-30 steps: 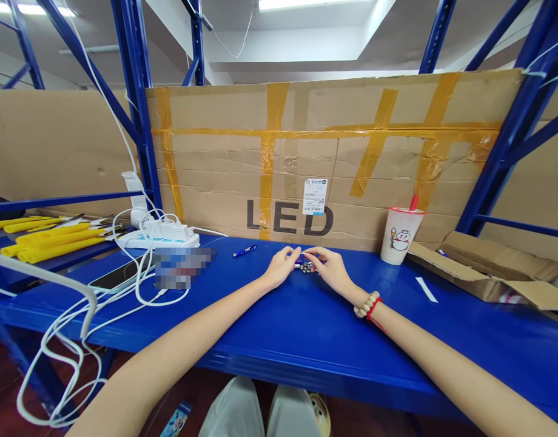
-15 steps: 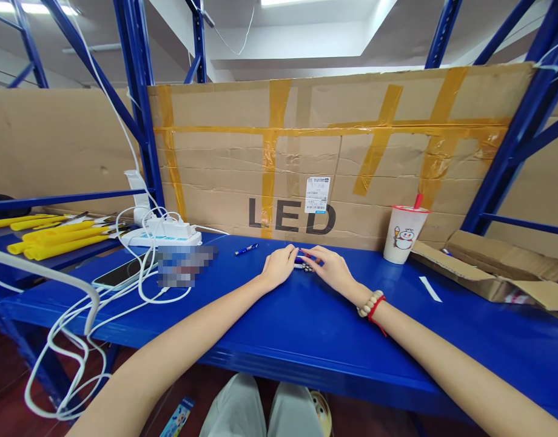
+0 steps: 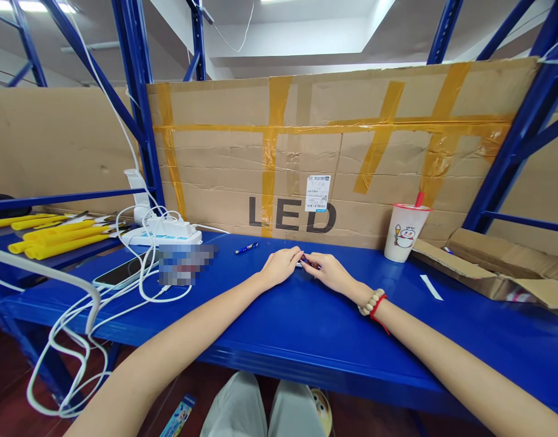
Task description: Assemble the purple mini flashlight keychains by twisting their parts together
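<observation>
My left hand and my right hand meet at the middle of the blue table. Between their fingertips are small dark and silvery pen-like pieces, mostly covered by the fingers. The fingers of my right hand are pinched on a dark piece. My left hand's fingers are bent together over the left end of the pieces, and what they grip is hidden. A blue pen lies on the table to the left, behind my left hand.
A white cup with a red straw stands at the back right, beside an open cardboard box. A white strip lies near it. At left are a phone, white cables, a power strip and yellow-handled tools.
My right hand's fingers have closed in, and the silvery pieces seen between the hands are now mostly covered. A dark piece shows at its fingertips.
</observation>
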`<state>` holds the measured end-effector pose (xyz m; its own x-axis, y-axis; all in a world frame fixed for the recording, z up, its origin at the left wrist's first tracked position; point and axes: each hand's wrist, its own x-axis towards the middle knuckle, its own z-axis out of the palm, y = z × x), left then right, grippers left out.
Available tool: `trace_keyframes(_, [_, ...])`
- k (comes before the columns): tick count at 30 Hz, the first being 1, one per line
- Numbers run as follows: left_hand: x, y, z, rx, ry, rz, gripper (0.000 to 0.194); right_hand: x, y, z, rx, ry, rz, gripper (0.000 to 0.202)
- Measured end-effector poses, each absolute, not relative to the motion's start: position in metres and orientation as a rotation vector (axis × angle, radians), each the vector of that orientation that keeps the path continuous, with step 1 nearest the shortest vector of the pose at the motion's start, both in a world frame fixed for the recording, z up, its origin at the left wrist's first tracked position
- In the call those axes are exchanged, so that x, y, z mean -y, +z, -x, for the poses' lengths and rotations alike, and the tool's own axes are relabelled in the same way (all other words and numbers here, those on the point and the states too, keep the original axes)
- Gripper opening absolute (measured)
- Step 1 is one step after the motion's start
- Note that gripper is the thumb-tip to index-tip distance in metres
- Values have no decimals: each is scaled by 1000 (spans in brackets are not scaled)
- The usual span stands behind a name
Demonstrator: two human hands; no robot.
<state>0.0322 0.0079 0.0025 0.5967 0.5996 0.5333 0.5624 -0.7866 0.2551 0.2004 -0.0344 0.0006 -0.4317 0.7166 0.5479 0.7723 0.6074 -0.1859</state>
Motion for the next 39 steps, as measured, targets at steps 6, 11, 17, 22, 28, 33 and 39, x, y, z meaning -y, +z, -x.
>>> trace_keyframes(6, [-7, 4, -33, -998, 973, -2712, 30, 32, 0, -200, 2183, -62, 1120, 27])
trace_keyframes(11, [-7, 4, -34, -1021, 961, -2695, 29, 32, -1, -199, 2084, 54, 1148, 30])
trace_keyframes(17, [-7, 3, -35, -977, 981, -2664, 29, 36, 0, -196, 1995, 226, 1138, 31])
trace_keyframes(22, [-10, 0, -37, -988, 935, -2528, 27, 34, 0, -195, 1881, 297, 1159, 35])
trace_keyframes(28, [-9, 0, -39, -1018, 880, -2544, 28, 31, 1, -197, 1750, 323, 1161, 39])
trace_keyframes(33, [-5, 1, -38, -1035, 831, -2634, 29, 30, 0, -196, 1684, 342, 1172, 41])
trace_keyframes(39, [-1, 0, -40, -1007, 758, -2818, 30, 32, 3, -195, 1683, 277, 1190, 39])
